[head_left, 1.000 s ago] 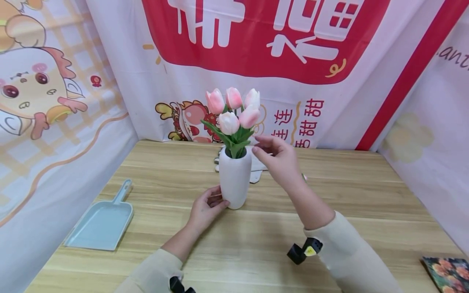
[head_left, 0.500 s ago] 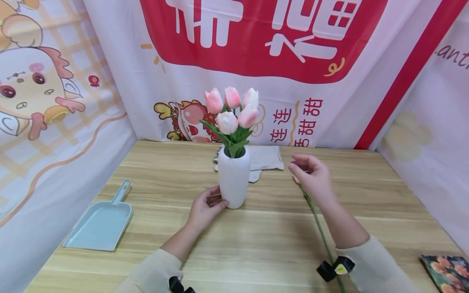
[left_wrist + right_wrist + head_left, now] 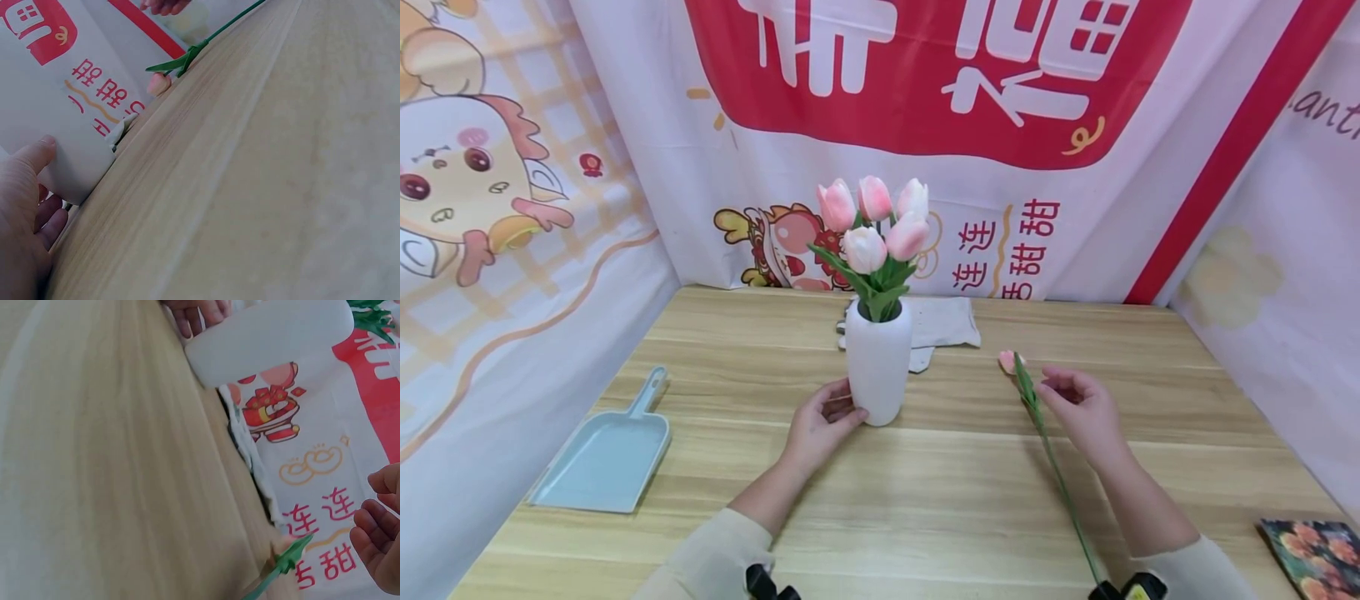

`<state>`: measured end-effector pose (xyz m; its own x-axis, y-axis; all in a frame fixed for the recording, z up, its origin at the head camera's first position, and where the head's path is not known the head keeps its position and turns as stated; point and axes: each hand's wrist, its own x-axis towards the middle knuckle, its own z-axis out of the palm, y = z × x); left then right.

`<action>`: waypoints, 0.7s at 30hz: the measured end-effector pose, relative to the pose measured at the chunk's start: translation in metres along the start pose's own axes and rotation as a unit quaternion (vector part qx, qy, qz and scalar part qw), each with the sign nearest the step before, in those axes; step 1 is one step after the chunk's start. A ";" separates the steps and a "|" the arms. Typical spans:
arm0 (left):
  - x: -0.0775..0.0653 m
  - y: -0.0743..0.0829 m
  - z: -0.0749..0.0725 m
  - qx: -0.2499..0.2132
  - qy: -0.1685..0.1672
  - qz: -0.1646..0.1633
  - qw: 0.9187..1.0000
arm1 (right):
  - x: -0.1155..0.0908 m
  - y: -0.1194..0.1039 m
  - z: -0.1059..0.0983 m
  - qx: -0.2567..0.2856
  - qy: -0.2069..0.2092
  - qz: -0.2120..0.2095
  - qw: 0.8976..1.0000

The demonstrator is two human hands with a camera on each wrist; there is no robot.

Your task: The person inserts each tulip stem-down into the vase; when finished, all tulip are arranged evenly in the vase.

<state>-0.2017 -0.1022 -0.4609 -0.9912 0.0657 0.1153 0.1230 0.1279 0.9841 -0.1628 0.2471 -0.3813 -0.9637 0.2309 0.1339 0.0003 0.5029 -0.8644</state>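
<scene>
A white vase (image 3: pixel 878 367) stands upright on the table and holds several pink and white tulips (image 3: pixel 874 221) with green leaves. My left hand (image 3: pixel 822 425) grips the vase low on its left side; the thumb lies on the front, as the left wrist view also shows. To the right, a single pink tulip (image 3: pixel 1051 442) lies on the table, its bloom pointing away from me. Just beside its leaves hovers my right hand (image 3: pixel 1086 417), fingers loosely bent and nothing between them. In the right wrist view that hand (image 3: pixel 381 531) is partly cut off by the frame.
White gloves (image 3: pixel 943 322) lie behind the vase, partly hidden by it. A light blue dustpan (image 3: pixel 606 458) is at the left. At the right front edge lies a packet with a flower picture (image 3: pixel 1318 554). Printed cloth (image 3: pixel 700 167) hangs around the table's back and sides.
My right hand has moved away from the flowers in the vase, rightward and down to beside the lying tulip, uncovering the gloves. The left hand has stayed on the vase.
</scene>
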 end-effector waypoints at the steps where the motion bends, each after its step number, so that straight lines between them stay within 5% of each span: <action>1: 0.000 0.000 0.000 0.000 0.000 0.000 1.000 | -0.001 0.004 -0.001 -0.008 -0.003 0.000 1.000; 21: 0.000 0.001 0.000 0.001 -0.003 0.000 1.000 | -0.015 0.055 -0.003 -0.094 -0.112 0.055 0.988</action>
<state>-0.2011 -0.1020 -0.4604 -0.9909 0.0708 0.1142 0.1226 0.1301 0.9839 -0.1471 0.2740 -0.4298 -0.9901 0.1123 -0.0843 0.1368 0.6358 -0.7597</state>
